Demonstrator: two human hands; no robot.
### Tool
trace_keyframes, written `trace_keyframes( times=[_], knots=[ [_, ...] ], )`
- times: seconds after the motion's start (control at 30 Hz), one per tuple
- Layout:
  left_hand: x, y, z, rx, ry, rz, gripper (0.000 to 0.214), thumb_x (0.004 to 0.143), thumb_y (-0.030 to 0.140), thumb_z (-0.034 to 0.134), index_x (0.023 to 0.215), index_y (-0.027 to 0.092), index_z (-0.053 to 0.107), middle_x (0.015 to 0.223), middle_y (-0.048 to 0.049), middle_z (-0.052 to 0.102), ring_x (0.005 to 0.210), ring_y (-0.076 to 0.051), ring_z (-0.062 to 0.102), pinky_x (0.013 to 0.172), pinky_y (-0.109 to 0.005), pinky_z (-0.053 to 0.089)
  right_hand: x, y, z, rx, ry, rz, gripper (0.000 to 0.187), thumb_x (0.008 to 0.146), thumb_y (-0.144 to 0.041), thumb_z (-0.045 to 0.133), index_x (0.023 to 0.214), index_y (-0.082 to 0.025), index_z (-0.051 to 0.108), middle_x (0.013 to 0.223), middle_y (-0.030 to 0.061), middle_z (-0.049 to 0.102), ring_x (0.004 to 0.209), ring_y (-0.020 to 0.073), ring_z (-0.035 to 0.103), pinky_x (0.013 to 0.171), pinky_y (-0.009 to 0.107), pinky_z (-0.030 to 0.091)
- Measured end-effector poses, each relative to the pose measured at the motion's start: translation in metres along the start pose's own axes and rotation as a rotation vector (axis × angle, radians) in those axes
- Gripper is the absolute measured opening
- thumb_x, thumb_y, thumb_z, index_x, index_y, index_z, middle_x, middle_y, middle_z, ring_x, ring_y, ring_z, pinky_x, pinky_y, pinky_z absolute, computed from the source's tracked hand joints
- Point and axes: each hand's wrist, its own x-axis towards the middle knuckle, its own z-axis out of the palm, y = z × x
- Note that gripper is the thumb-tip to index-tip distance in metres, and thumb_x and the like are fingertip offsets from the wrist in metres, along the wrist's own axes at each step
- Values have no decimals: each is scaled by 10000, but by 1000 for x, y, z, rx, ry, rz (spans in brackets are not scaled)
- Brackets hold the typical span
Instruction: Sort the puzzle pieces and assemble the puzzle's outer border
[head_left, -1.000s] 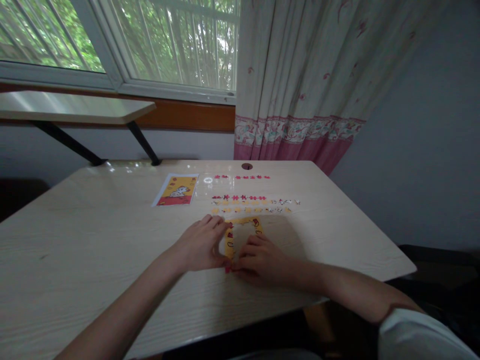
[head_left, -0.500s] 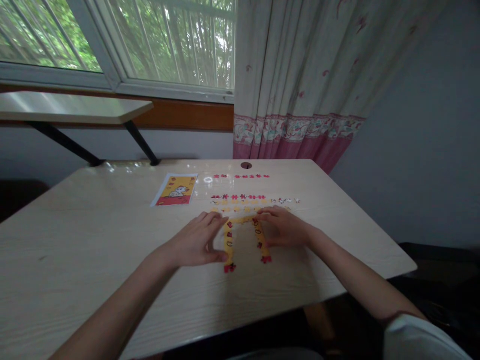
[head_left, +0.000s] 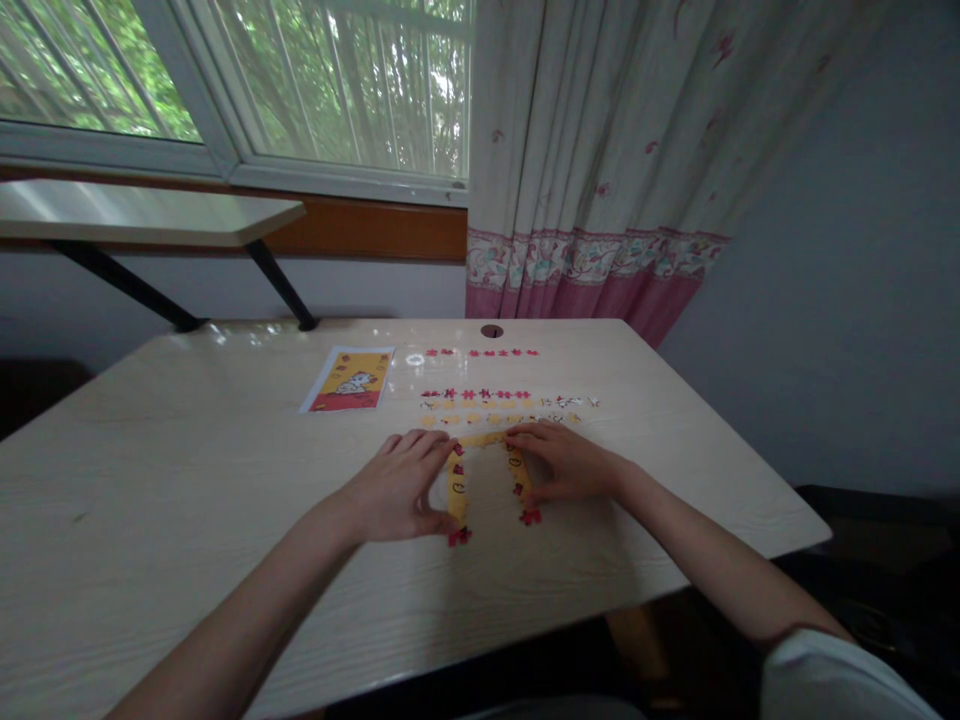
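Note:
A partly built jigsaw frame (head_left: 457,490) of yellow and red pieces lies on the pale wooden table (head_left: 187,500), with top, left and right sides joined. My left hand (head_left: 401,487) rests against its left side, fingers stretched toward the top corner and thumb at the strip. My right hand (head_left: 566,462) lies against the right side (head_left: 519,478), fingers curved along it. Neither hand lifts a piece.
Rows of loose puzzle pieces (head_left: 480,395) lie behind the frame, with a further red row (head_left: 484,353). A reference picture card (head_left: 351,379) sits to the left of them. A cable hole (head_left: 492,331), a shelf (head_left: 150,215), window and curtain (head_left: 600,160) stand behind.
My right hand has moved from the frame's lower left corner, beside my left hand, up to its right side. That uncovered the right strip. My left hand has barely shifted.

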Motion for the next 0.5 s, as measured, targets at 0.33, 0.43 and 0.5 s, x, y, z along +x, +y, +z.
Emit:
trace_keyframes(
  times=[0.33,0.43,0.5],
  knots=[
    [-1,-3,3,-10,-2,22,797,660,574,608,1313,168,399,1301,-124,459,1159,-340,411,914,-459,355,1,3,2,35,-29,5,813,668,-592,635,1324,-168,407,1353,119,425,1232,249,391,1038,408,276],
    [-1,-4,3,1,-2,34,797,668,587,595,1313,162,399,1305,-130,459,1165,-340,407,915,-459,356,1,2,1,44,-29,5,817,667,-581,644,1332,-176,396,1360,113,420,1241,246,382,1046,408,263],
    [-1,-4,3,9,-3,33,804,667,589,595,1315,157,396,1310,-133,455,1167,-341,407,916,-458,356,1,2,1,49,-29,1,816,670,-579,642,1336,-182,390,1362,113,417,1243,246,380,1047,408,260]
  ],
)
